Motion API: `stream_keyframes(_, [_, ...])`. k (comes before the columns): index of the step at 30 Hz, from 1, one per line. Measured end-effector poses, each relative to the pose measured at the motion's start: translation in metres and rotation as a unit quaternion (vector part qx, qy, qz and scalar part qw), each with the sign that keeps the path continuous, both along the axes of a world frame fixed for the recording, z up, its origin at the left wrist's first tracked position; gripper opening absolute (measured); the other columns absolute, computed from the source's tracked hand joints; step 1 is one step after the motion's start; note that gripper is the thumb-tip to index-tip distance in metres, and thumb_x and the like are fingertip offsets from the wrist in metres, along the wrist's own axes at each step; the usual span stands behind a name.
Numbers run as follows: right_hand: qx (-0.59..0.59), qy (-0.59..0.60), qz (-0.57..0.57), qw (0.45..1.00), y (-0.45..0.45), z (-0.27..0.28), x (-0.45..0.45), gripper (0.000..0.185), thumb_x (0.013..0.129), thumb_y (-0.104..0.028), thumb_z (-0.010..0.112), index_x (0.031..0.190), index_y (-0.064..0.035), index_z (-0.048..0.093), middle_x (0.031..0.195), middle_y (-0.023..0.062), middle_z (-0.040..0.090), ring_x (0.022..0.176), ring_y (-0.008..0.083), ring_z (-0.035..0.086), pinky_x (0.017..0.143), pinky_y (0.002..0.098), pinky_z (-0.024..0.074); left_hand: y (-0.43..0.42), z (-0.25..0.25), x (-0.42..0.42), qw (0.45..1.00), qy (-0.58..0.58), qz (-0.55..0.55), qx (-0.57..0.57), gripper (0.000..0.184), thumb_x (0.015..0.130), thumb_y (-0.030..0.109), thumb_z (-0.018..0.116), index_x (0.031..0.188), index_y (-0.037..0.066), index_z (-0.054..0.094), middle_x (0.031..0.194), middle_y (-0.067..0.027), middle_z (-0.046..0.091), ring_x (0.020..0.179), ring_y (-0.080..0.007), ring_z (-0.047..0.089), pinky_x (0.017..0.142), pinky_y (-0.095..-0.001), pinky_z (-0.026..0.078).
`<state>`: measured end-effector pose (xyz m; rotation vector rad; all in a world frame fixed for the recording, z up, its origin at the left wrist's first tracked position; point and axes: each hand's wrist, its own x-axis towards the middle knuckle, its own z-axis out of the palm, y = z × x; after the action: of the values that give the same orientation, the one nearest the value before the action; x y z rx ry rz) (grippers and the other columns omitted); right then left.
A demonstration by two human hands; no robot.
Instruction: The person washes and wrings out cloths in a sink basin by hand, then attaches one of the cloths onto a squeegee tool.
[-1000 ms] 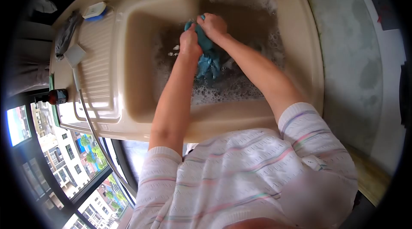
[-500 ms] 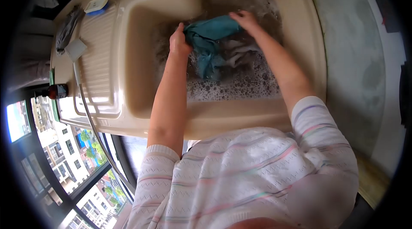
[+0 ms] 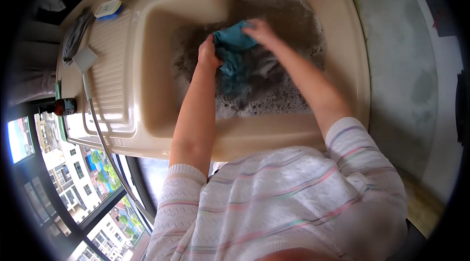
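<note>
At its top, the teal cloth point(image 3: 235, 39) runs crosswise from the left hand point(image 3: 208, 53), clamped on it, to the right hand point(image 3: 261, 32), whose grip is too blurred to tell

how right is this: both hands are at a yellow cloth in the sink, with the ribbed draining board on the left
Not yellow: the head view shows a blue-green cloth. The rest stands: the left hand and right hand are at it in the sink, with the ribbed draining board on the left.
</note>
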<state>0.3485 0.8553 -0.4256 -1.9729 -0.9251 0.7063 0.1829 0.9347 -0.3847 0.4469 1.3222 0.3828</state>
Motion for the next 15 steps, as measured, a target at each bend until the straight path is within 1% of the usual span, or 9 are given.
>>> stream_keyframes(2, [0.096, -0.032, 0.125, 0.987, 0.003, 0.033, -0.063, 0.031, 0.072, -0.025, 0.065, 0.094, -0.0041, 0.062, 0.083, 0.0134, 0.063, 0.074, 0.0225, 0.061, 0.065, 0.0310, 0.0469, 0.007, -0.013, -0.005, 0.993, -0.118, 0.006, -0.023, 0.042, 0.085, 0.039, 0.047, 0.110, 0.005, 0.050, 0.113, -0.0119, 0.050, 0.102, -0.0258, 0.048, 0.089, -0.0430, 0.037])
stream_keyframes(3, [0.144, -0.058, 0.135, 0.979, 0.000, 0.055, -0.095, 0.028, 0.070, -0.033, 0.063, 0.080, -0.0067, 0.062, 0.079, 0.0144, 0.061, 0.074, 0.0324, 0.058, 0.066, 0.0381, 0.0465, 0.010, -0.023, -0.011, 0.984, -0.174, 0.009, -0.037, 0.043, 0.084, 0.042, 0.046, 0.110, 0.008, 0.049, 0.110, -0.0118, 0.052, 0.101, -0.0251, 0.049, 0.090, -0.0459, 0.036])
stream_keyframes(4, [0.181, -0.118, 0.121, 0.969, -0.008, 0.079, -0.122, 0.027, 0.071, -0.034, 0.062, 0.072, -0.0068, 0.059, 0.075, 0.0117, 0.059, 0.072, 0.0323, 0.058, 0.064, 0.0402, 0.0460, 0.007, -0.032, -0.021, 0.973, -0.204, -0.046, 0.098, 0.036, 0.086, 0.038, 0.043, 0.108, 0.011, 0.049, 0.108, -0.0097, 0.052, 0.100, -0.0232, 0.050, 0.088, -0.0436, 0.038])
stream_keyframes(5, [0.192, -0.104, 0.124, 0.968, -0.014, 0.099, -0.140, 0.026, 0.072, -0.033, 0.061, 0.070, -0.0077, 0.056, 0.074, 0.0098, 0.057, 0.071, 0.0316, 0.058, 0.062, 0.0412, 0.0458, 0.002, -0.041, -0.030, 0.940, -0.232, -0.100, 0.231, 0.029, 0.087, 0.034, 0.039, 0.106, 0.013, 0.049, 0.106, -0.0077, 0.053, 0.098, -0.0212, 0.050, 0.086, -0.0413, 0.040])
stream_keyframes(6, [0.205, -0.151, 0.129, 0.958, -0.009, 0.093, -0.145, 0.023, 0.073, -0.031, 0.059, 0.070, -0.0083, 0.057, 0.074, 0.0101, 0.058, 0.071, 0.0319, 0.058, 0.062, 0.0415, 0.0459, 0.003, -0.056, -0.026, 0.900, -0.394, -0.069, 0.174, 0.029, 0.087, 0.033, 0.039, 0.104, 0.011, 0.049, 0.103, -0.0076, 0.053, 0.095, -0.0216, 0.051, 0.084, -0.0395, 0.041])
stream_keyframes(8, [0.175, -0.203, 0.106, 0.958, 0.008, 0.086, -0.135, 0.022, 0.075, -0.030, 0.056, 0.071, -0.0086, 0.057, 0.075, 0.0117, 0.059, 0.072, 0.0332, 0.058, 0.062, 0.0423, 0.0459, 0.011, -0.093, -0.002, 0.735, -0.677, -0.001, 0.048, 0.029, 0.088, 0.032, 0.040, 0.099, 0.007, 0.051, 0.097, -0.0074, 0.055, 0.088, -0.0226, 0.053, 0.080, -0.0360, 0.043])
stream_keyframes(10, [0.088, -0.194, 0.053, 0.976, 0.034, 0.078, -0.100, 0.025, 0.076, -0.032, 0.052, 0.073, -0.0081, 0.058, 0.078, 0.0138, 0.060, 0.075, 0.0347, 0.057, 0.064, 0.0431, 0.0458, 0.004, -0.045, 0.002, 0.911, -0.407, 0.062, 0.040, 0.026, 0.088, 0.026, 0.039, 0.096, 0.005, 0.052, 0.095, -0.0085, 0.056, 0.088, -0.0230, 0.054, 0.078, -0.0348, 0.045])
stream_keyframes(11, [0.050, -0.183, 0.025, 0.982, 0.047, 0.069, -0.075, 0.027, 0.076, -0.033, 0.051, 0.075, -0.0078, 0.059, 0.079, 0.0147, 0.061, 0.076, 0.0353, 0.057, 0.065, 0.0435, 0.0459, 0.000, -0.019, 0.014, 0.953, -0.304, 0.016, -0.015, 0.029, 0.090, 0.027, 0.038, 0.097, 0.004, 0.053, 0.095, -0.0095, 0.057, 0.087, -0.0230, 0.055, 0.075, -0.0361, 0.046])
stream_keyframes(15, [-0.049, -0.104, 0.012, 0.993, 0.042, 0.030, -0.012, 0.041, 0.078, -0.044, 0.049, 0.086, -0.0062, 0.062, 0.086, 0.0172, 0.061, 0.082, 0.0339, 0.058, 0.070, 0.0403, 0.0453, -0.009, 0.033, 0.028, 0.977, -0.195, 0.032, 0.077, 0.033, 0.087, 0.026, 0.047, 0.106, -0.001, 0.052, 0.101, -0.0099, 0.057, 0.091, -0.0232, 0.055, 0.078, -0.0358, 0.046])
